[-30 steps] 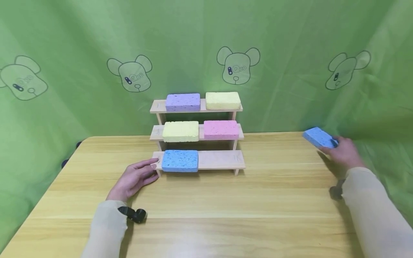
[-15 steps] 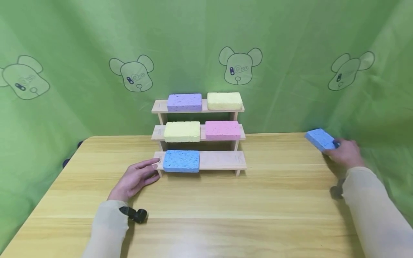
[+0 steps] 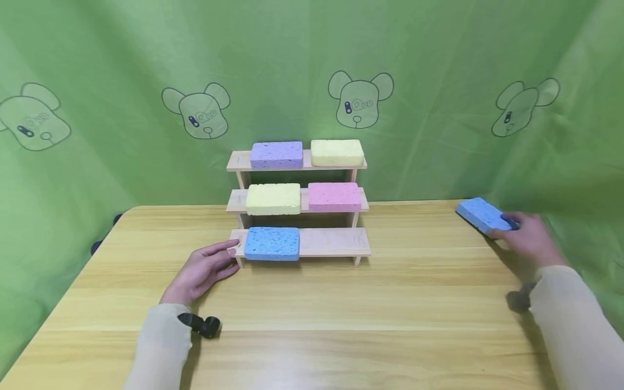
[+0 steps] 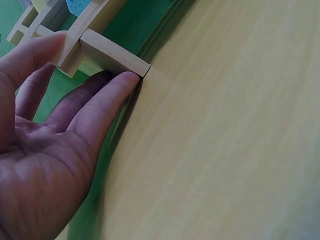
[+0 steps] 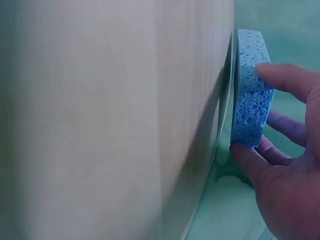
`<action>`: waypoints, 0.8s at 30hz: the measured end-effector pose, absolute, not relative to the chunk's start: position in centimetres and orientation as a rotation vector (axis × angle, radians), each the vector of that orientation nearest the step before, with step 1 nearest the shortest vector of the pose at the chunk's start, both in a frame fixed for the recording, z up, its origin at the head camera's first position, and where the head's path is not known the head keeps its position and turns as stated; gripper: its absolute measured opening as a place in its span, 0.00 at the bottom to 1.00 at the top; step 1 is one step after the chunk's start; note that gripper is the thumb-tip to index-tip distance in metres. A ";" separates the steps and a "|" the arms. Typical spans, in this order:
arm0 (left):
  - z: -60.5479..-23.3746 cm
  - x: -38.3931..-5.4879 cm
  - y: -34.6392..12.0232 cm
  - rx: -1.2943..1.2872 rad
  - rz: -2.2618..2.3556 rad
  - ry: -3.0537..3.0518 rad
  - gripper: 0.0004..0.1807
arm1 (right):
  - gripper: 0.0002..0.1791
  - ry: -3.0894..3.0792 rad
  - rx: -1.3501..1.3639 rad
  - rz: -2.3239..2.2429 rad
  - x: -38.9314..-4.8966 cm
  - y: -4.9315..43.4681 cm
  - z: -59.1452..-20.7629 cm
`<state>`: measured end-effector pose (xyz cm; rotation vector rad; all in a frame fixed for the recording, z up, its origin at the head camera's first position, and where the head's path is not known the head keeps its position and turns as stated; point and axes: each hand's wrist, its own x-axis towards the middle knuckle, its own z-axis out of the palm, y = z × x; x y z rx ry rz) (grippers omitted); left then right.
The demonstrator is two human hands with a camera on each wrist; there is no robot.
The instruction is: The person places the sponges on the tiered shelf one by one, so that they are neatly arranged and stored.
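Observation:
A three-step wooden rack point(image 3: 336, 242) stands near the table's back edge. Its bottom step bears a blue sponge point(image 3: 272, 243) at the left. My left hand point(image 3: 202, 271) holds the rack's lower left end, its fingertips at the step's end and the leg point(image 4: 115, 55). At the table's far right, my right hand point(image 3: 531, 238) grips another blue sponge point(image 3: 480, 213) by its near end. In the right wrist view, thumb and fingers clasp this sponge point(image 5: 250, 110) from opposite sides; whether it touches the table cannot be told.
The middle step holds a yellow sponge point(image 3: 273, 199) and a pink sponge point(image 3: 334, 196). On the top step lie a purple sponge point(image 3: 276, 155) and a yellow sponge point(image 3: 337, 153). A green curtain point(image 3: 283, 54) hangs behind and beside the wooden table point(image 3: 312, 314).
My right hand, with the blue sponge in its grip, has shifted slightly toward me. The left hand stays at the rack, and the sponges on the steps have not moved.

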<state>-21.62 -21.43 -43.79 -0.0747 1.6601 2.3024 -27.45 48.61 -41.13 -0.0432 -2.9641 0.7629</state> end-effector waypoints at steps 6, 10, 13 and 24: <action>-43.8 -21.7 -21.4 -0.078 2.314 1.643 0.23 | 0.42 -2.940 -0.018 0.806 -26.7 48.6 -41.0; -43.8 -21.6 -21.4 -0.080 2.305 1.646 0.25 | 0.43 -2.959 -0.024 0.804 -26.4 48.5 -40.8; -43.8 -21.6 -21.4 -0.070 2.294 1.650 0.27 | 0.44 -2.975 -0.040 0.808 -26.1 48.5 -40.7; -43.9 -21.6 -21.4 -0.083 2.314 1.625 0.22 | 0.47 -3.015 -0.020 0.872 -25.3 48.0 -40.5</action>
